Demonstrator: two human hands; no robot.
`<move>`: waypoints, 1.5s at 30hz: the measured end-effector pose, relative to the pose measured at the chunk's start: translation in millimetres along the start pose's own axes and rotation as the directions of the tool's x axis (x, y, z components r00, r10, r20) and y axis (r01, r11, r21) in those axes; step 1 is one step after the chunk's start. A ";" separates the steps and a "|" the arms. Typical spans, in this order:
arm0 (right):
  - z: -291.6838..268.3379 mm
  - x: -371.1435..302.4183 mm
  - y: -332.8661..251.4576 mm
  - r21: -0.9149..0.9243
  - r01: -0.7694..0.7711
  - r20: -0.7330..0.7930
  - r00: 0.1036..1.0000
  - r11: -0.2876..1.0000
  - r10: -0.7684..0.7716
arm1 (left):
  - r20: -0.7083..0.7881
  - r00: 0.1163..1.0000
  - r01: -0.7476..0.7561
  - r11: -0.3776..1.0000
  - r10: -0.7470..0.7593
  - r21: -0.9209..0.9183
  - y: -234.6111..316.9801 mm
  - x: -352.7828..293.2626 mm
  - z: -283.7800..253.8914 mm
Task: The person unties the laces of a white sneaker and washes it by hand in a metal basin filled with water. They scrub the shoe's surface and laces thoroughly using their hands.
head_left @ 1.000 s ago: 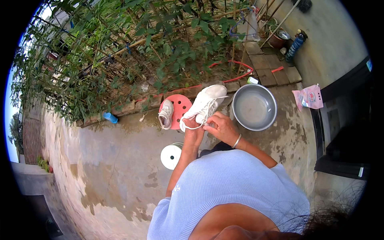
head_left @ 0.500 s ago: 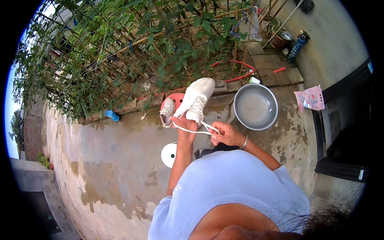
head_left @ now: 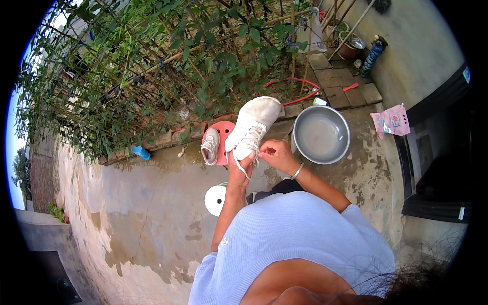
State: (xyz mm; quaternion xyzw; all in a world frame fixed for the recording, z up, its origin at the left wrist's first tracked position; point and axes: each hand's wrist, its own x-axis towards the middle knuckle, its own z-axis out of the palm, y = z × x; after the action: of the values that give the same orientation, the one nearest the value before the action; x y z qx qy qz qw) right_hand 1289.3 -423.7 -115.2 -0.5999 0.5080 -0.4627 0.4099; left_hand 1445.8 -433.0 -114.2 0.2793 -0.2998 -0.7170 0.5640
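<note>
A white lace-up sneaker [head_left: 252, 121] is held up in front of me, toe pointing away. My left hand [head_left: 238, 172] supports it at the heel end, fingers partly hidden beneath it. A loose white shoelace [head_left: 242, 169] hangs down over that hand. At the shoe's right side, by the lower eyelets, my right hand [head_left: 280, 156] has thumb and forefinger pinched on the lace; the exact grip is small and partly hidden. The other sneaker [head_left: 210, 146] rests on a red stool [head_left: 222, 127] with round holes, just left of the held one.
A metal basin [head_left: 322, 135] with cloudy water stands to the right, a pink bag [head_left: 390, 122] beyond it. A white cylinder [head_left: 215, 200] with a dark centre hole is near my left forearm. Brick edging [head_left: 165, 140], a blue cup [head_left: 141, 152] and staked plants [head_left: 203, 66] lie ahead.
My right hand has moved up and left against the shoe. The lace, stretched between both hands before, now hangs over my left hand. My left hand keeps hold of the sneaker.
</note>
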 end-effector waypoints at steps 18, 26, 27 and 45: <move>-0.8 2.6 5.6 -0.089 0.138 0.030 0.990 0.986 -0.136 | -0.128 0.992 0.034 0.935 0.012 0.352 -15.7 2.5 -23.6; -4.3 4.7 -3.0 -0.073 0.008 -0.028 1.000 0.997 -0.010 | 0.179 0.965 -0.261 0.665 0.190 0.700 -21.9 12.7 -46.2; -5.7 5.1 -5.8 0.182 -0.185 0.061 0.982 0.966 0.177 | 0.184 0.965 -0.263 0.680 0.188 0.685 -20.9 13.6 -44.8; 4.2 22.1 -43.2 -0.626 0.357 0.011 0.893 0.694 -0.449 | 0.335 0.910 -0.414 0.469 0.246 0.780 -16.8 11.3 -24.7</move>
State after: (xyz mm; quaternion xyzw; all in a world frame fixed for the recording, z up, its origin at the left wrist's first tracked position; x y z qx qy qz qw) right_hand 1304.6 -439.0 -71.6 -0.7616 0.5134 -0.3930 0.0438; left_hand 1450.9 -443.8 -143.8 0.3863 -0.7017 -0.3836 0.4597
